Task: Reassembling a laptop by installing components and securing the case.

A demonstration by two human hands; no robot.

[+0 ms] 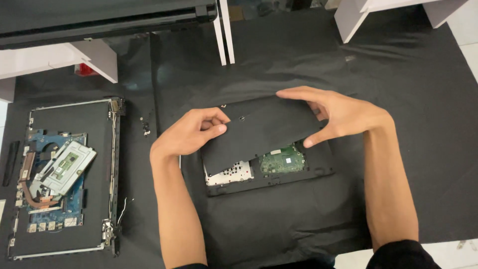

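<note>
Both hands, the left hand (191, 133) and right hand (336, 115), pinch opposite edges of a flat black plastic access panel (259, 130), tilted above the black laptop base (279, 172), probably to clear the green circuit board (283, 160).

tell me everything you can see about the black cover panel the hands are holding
The black cover panel is a flat, matte, plastic-looking plate with small screw holes near its top edge. It is tilted, its near edge raised off the black laptop base, exposing a green circuit board and a perforated metal plate. The left hand pinches its left edge; the right hand grips its right corner.
</note>
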